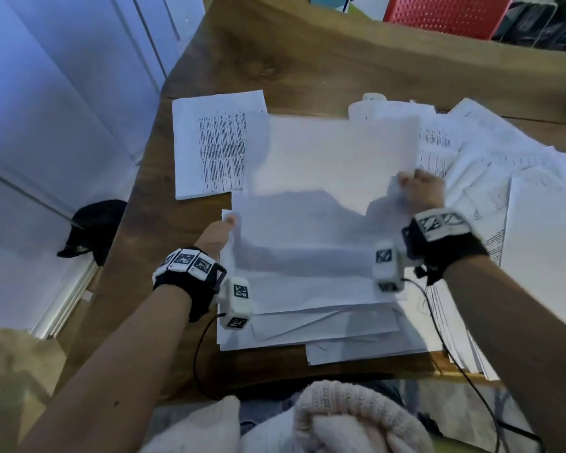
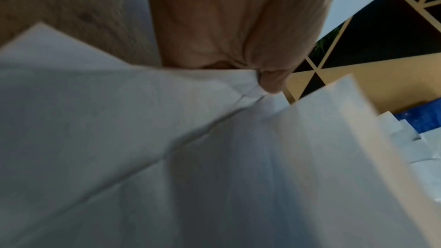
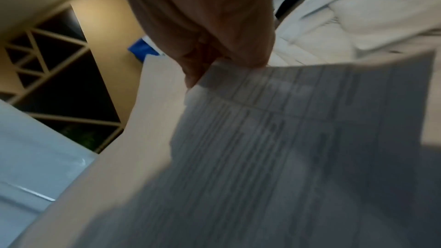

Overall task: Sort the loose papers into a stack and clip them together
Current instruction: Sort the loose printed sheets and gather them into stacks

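Over the wooden table (image 1: 307,60) I hold white sheets (image 1: 324,178) lifted and blurred. My left hand (image 1: 227,222) pinches their left edge; in the left wrist view the left hand (image 2: 262,80) nips the paper (image 2: 119,139) at a corner. My right hand (image 1: 409,181) grips the right edge; in the right wrist view the right hand (image 3: 214,63) curls round a printed sheet (image 3: 286,139). Beneath lies an uneven stack (image 1: 307,325). A printed page (image 1: 216,145) lies apart at the left. Loose papers (image 1: 504,158) spread on the right. No clip shows.
A white roll (image 1: 373,101) stands behind the sheets. A red chair (image 1: 445,14) is beyond the table. A black cap (image 1: 92,227) lies on the floor left of the table's edge. Black cables (image 1: 438,322) trail from my wrists. Knitted cloth (image 1: 340,420) covers my lap.
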### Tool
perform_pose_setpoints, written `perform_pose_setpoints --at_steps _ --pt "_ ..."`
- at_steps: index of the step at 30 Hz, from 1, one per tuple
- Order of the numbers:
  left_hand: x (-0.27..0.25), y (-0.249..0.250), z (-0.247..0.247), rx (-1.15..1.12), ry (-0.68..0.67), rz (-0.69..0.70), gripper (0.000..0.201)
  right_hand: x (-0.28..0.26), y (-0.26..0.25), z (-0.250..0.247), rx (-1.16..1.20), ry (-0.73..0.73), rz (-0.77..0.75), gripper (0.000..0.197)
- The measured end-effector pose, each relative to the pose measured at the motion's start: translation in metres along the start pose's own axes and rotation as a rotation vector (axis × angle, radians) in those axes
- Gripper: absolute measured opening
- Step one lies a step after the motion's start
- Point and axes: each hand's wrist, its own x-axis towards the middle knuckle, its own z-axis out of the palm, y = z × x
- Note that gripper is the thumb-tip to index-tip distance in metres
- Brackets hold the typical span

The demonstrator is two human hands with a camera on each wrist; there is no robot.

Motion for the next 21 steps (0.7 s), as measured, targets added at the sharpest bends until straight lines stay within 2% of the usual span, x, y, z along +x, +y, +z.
perform_pose_setpoints --at_steps 2,3,5,6,7,9,11,13,15,16,17,19,21 --pt "-0.004 -0.005 0.0 -0.224 -0.042 -0.07 0.071 -0.015 0.026 0.016 -0.007 -0.018 0.044 0.014" --pt "-0.006 -0.006 0.001 -0.337 -0.096 -0.063 0.072 -0.02 0.04 0.023 -0.027 -0.03 0.074 0.016" --pt "-0.015 -0.006 0.004 -0.511 -0.252 0.052 0.061 -0.03 0.059 0.033 -0.056 -0.054 0.11 0.017" --pt "-0.02 -0.003 0.005 -0.515 -0.252 0.132 0.052 -0.032 0.064 0.035 -0.091 -0.052 0.094 0.018" --pt "-0.022 0.0 0.008 -0.454 -0.186 0.2 0.045 -0.035 0.065 0.036 -0.164 -0.051 0.052 0.018" --pt "-0.016 -0.002 0.011 -0.251 -0.036 0.277 0.043 -0.039 0.062 0.034 -0.334 -0.075 -0.025 0.019" --pt "-0.008 -0.007 0.014 -0.075 0.039 0.3 0.039 -0.046 0.054 0.033 -0.462 -0.1 -0.065 0.038" --pt "-0.009 -0.01 0.015 -0.001 0.025 0.282 0.045 -0.053 0.044 0.035 -0.634 -0.121 -0.216 0.066" --pt "-0.013 -0.009 0.015 -0.062 -0.044 0.278 0.032 -0.053 0.028 0.039 -0.76 -0.209 -0.38 0.086" --pt "-0.012 -0.009 0.015 -0.092 -0.08 0.29 0.027 -0.052 0.018 0.04 -0.813 -0.282 -0.435 0.088" --pt "-0.014 -0.006 0.014 -0.113 -0.105 0.311 0.025 -0.05 0.006 0.04 -0.864 -0.362 -0.471 0.082" --pt "-0.02 0.007 0.011 -0.155 -0.089 0.371 0.02 -0.047 -0.021 0.037 -0.958 -0.497 -0.496 0.051" --pt "-0.023 0.025 0.011 -0.231 -0.026 0.434 0.014 -0.045 -0.045 0.029 -0.951 -0.521 -0.543 0.032"
